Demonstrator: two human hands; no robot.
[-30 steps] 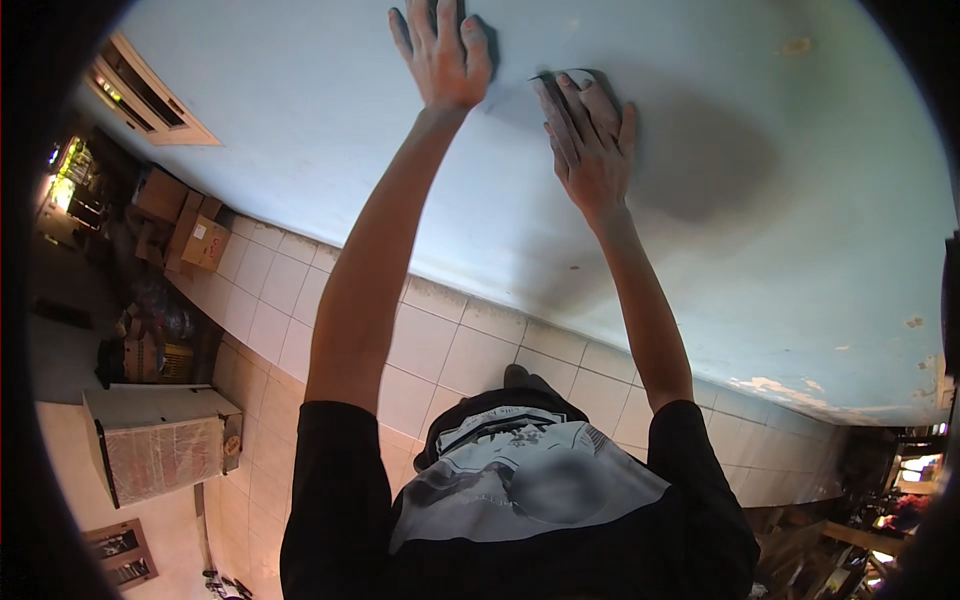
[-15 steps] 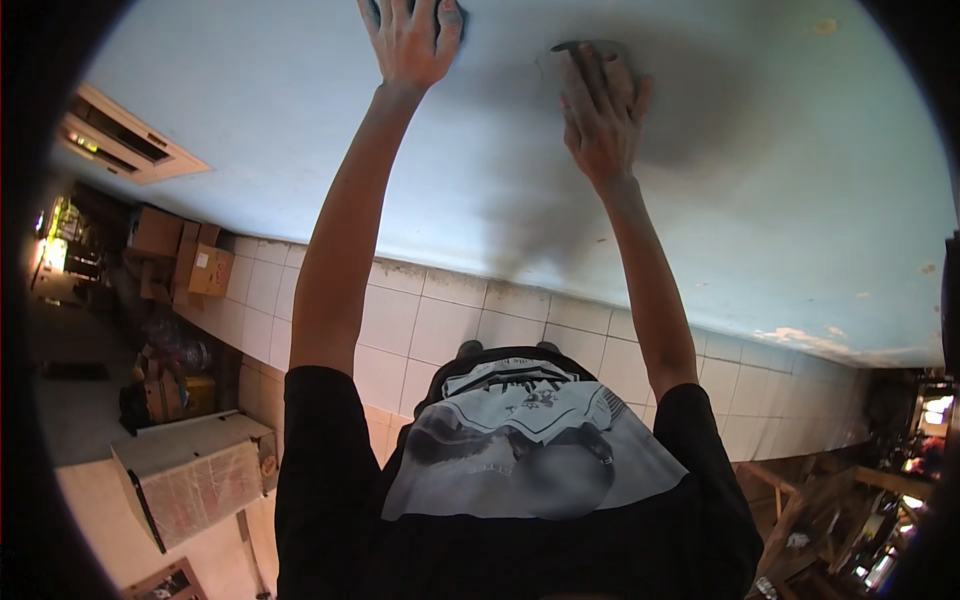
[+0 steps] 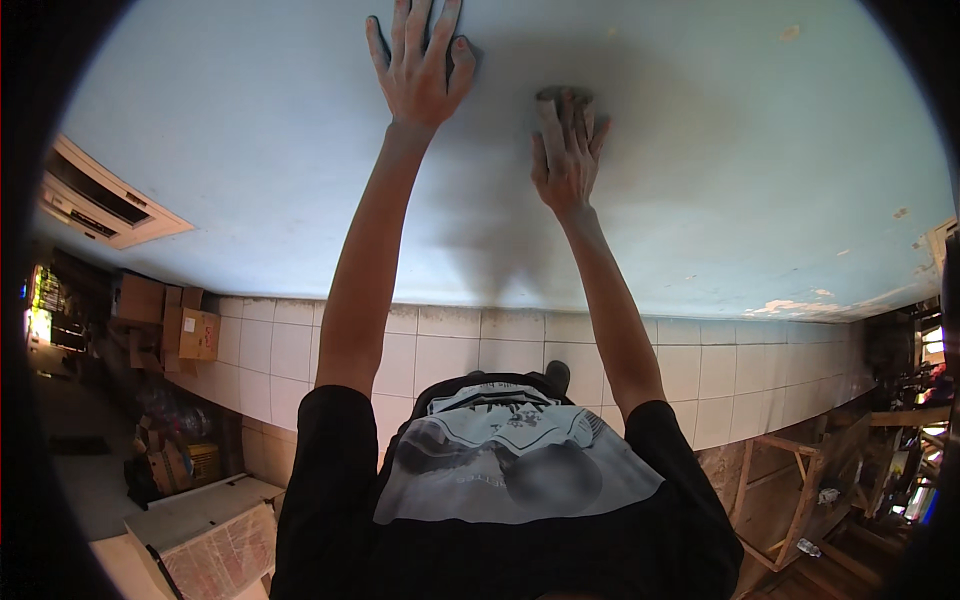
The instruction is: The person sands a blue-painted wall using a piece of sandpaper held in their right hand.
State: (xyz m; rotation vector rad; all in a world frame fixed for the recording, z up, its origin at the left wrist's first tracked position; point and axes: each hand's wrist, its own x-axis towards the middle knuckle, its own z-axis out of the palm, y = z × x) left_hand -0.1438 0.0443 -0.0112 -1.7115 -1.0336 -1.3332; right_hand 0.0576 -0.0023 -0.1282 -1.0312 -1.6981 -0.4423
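Observation:
Both my arms reach up against a pale blue wall point(image 3: 300, 190). My left hand point(image 3: 420, 75) lies flat on it with the fingers spread and nothing in them, its fingertips near the top edge of the view. Lower and to the right, my right hand point(image 3: 570, 160) presses a greyish piece of sandpaper point(image 3: 550, 106) to the wall. The sandpaper shows round the fingertips and between the fingers; most of it is hidden under them. The fingers of both hands look dusty.
Pale floor tiles point(image 3: 445, 360) run along the wall's foot. At left are a framed wall opening point(image 3: 110, 205), cardboard boxes point(image 3: 195, 332) and a white cabinet-like box point(image 3: 215, 520). A wooden frame point(image 3: 790, 500) stands at lower right. Paint is peeling point(image 3: 800, 306) low on the wall.
My right hand has slid left and down the wall with the sandpaper. My left hand appears lower in view, its fingers now spread more visibly. The whole view has tilted.

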